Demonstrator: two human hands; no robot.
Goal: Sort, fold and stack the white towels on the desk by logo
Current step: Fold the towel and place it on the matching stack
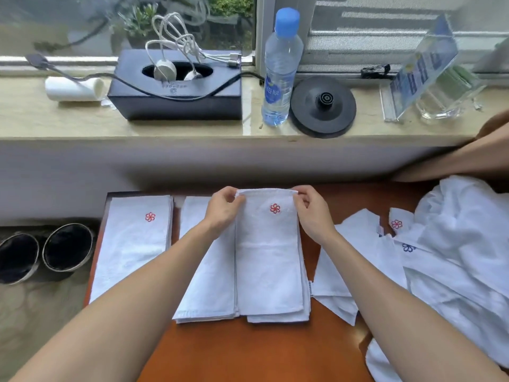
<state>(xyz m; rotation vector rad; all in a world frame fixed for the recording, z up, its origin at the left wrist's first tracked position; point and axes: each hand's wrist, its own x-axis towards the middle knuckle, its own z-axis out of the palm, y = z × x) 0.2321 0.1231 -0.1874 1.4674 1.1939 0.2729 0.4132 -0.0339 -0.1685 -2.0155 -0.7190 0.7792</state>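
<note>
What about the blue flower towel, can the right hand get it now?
Probably yes, once it lets go. The right hand pinches the folded towel; the blue-flower towel lies just to its right, logo showing, only flat towels between.

Middle towel (268, 257): red flower logo, no letters.
Left towel (132, 244): same red logo.
Loose towels (454, 230): one red logo, one blue.
Water bottle (278, 78): label print too blurred to read.

A daylit window (82, 23) spans the top of the frame above a pale stone sill (55, 119). Below runs a white wall (68, 166); an orange-brown desk (261, 354) sits lower centre, with beige floor (41, 312) lower left.
</note>
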